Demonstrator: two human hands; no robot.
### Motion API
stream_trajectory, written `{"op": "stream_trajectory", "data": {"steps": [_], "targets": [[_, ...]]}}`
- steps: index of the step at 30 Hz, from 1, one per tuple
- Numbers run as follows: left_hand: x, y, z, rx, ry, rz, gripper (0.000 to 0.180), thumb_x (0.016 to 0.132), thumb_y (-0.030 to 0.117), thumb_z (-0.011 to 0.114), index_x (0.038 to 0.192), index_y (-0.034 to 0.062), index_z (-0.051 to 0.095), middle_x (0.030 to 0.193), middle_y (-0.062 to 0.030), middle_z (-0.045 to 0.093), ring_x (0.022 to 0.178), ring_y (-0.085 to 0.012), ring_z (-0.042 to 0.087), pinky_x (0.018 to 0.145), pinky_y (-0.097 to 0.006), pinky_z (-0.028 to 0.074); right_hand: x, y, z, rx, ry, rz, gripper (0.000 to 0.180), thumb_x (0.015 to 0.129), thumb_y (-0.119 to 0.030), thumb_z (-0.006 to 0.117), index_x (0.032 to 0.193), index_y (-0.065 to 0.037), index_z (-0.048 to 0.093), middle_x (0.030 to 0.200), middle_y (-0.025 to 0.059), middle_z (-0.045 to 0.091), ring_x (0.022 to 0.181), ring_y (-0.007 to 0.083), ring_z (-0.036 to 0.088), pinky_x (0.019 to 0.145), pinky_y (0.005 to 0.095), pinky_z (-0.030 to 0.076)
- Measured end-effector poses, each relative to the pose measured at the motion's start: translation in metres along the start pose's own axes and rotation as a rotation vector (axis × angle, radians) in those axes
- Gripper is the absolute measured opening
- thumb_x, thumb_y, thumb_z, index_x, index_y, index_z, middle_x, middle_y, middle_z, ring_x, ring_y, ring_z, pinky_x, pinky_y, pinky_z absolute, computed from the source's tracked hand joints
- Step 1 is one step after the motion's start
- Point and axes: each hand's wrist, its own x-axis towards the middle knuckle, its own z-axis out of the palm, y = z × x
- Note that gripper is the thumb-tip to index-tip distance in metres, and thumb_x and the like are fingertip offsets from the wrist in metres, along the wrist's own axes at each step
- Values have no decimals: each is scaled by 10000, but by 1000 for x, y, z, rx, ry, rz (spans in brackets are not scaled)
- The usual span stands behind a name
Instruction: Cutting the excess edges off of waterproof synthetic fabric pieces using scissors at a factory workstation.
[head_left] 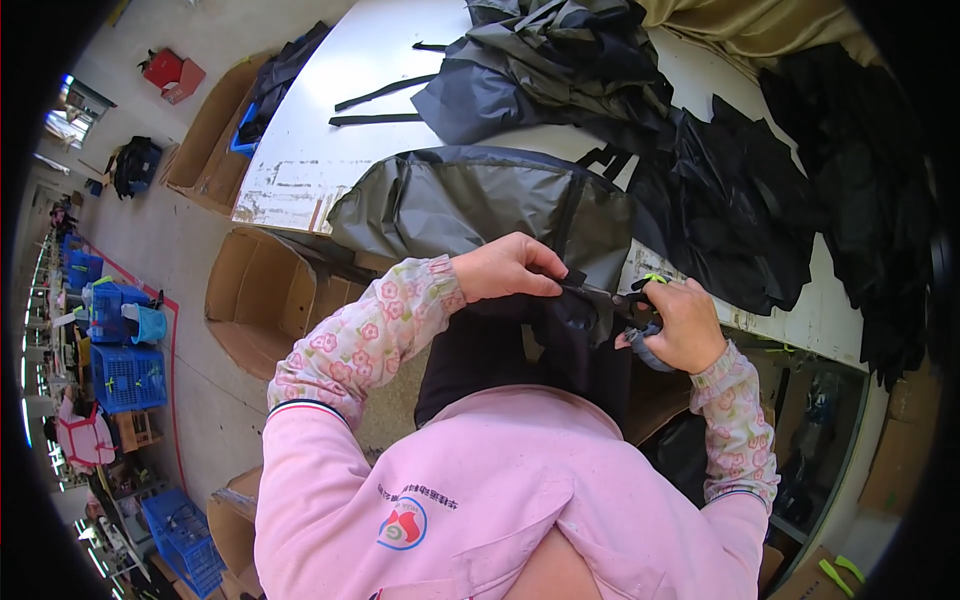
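While your left hand [505, 268] pinches fabric [560, 340] taut, scissors [612, 295] in right hand [685, 325] lie just right, blades pointing left toward left fingers [548, 280].

Dark fabric piece [560, 330] hangs over the near edge of my table [300, 170], pinched at its top. Scissors [625, 296], blades horizontal, meet that top edge.

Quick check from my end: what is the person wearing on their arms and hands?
Both hands are bare: no gloves on the left hand or right hand. Each forearm wears a pale floral oversleeve with pink flowers and a gathered cuff, over a pink jacket with a round chest badge.
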Motion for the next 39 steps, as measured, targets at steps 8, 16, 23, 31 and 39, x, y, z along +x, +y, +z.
{"op": "stream_trajectory", "data": {"steps": [8,16,23,31,39], "targets": [[5,-7,-4,29,-66,-9,194,837,73,728,1004,-16,686,867,28,655,808,-39,571,754,-205,467,-3,9,1,-55,-134,64,539,635,-535,807,740,-68,558,642,92,604,660,304,612,664,390,394],[8,-9,-1,-7,-81,-3,190,855,83,711,1017,-14,689,882,22,667,823,-44,580,774,-210,472,-1,7,5,-39,-88,38,501,642,-499,812,734,-76,560,647,85,614,654,309,608,674,395,400],[4,-10,3,186,-60,188,206,855,66,686,1043,-18,678,911,-25,690,857,-75,595,809,-238,480,15,-13,31,653,64,231,283,746,-158,801,861,-30,577,763,118,630,691,256,609,683,340,471],[-79,-75,2,996,831,585,638,707,361,803,1260,159,557,1332,-140,439,1307,-358,369,1119,-573,216,27,2,48,722,135,309,183,798,-5,725,867,-40,560,744,-31,533,679,52,474,610,220,396],[-95,-114,-78,1229,956,362,616,623,27,734,1201,202,611,1302,-108,500,1297,-339,409,1124,-590,219,32,20,13,948,366,491,140,823,-52,693,887,-63,569,794,-28,537,695,66,507,613,224,413]]}}
